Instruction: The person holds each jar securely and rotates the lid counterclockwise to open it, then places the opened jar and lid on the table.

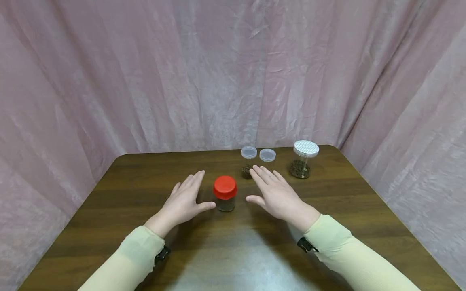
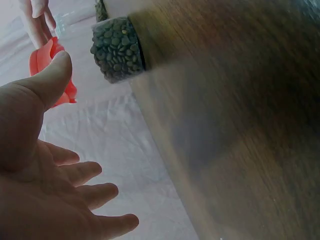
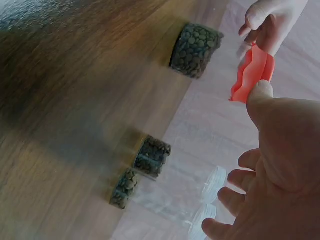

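Note:
A clear jar with a red lid (image 1: 225, 188) stands upright on the table between the two hands. Dark flat pellets (image 2: 117, 49) fill its lower part, as the left wrist view shows. To its left, my left hand (image 1: 183, 204) hovers with fingers straight and thumb towards the jar, holding nothing. On the other side my right hand (image 1: 276, 196) is held over the table, fingers extended, palm down and bare. Beyond the right fingertips stand two small clear jars with translucent lids, the left one (image 1: 249, 152) and the right one (image 1: 267, 155); the hand partly hides them.
A larger clear jar with a white patterned lid (image 1: 306, 148) stands at the back right, partly filled with dark pieces. The brown wooden table (image 1: 127, 190) has rounded far corners. Pink curtains (image 1: 218, 81) hang behind it and along both sides.

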Tool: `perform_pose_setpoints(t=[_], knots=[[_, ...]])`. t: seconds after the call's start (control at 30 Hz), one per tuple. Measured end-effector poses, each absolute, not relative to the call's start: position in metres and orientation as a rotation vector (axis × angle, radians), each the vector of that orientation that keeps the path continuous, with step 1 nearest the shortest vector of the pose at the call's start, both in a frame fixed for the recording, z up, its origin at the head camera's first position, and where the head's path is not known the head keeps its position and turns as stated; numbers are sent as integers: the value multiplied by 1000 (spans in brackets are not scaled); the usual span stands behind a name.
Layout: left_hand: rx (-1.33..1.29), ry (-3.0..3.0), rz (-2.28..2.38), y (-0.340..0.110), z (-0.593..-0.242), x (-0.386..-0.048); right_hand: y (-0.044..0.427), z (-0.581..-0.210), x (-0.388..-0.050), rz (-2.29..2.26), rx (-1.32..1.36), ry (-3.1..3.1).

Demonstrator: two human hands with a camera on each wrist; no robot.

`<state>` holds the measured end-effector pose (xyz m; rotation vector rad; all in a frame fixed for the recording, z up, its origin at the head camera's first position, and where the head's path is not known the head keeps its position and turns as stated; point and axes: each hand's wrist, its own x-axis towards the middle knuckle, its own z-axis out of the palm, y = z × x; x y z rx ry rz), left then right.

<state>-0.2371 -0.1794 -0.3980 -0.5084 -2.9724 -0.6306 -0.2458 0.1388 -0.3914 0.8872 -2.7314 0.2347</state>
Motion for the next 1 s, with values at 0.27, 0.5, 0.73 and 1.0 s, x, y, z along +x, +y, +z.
perform_pose_setpoints(t=[0.27,0.5,0.73,1.0], knots=[[-529,-2995,-651,-176,-402,-242,129,-392,-248,264,1008,-2675],[-552,-3008,-650,-171,-409,-246,122,-396,-249,283,1147,-2657],[-565,-3010,-659,-166,-413,-249,114,-394,-249,295,1222,-2638],[-586,-3010,-710,-159,-414,-256,110,-393,-250,275,1256,-2641]])
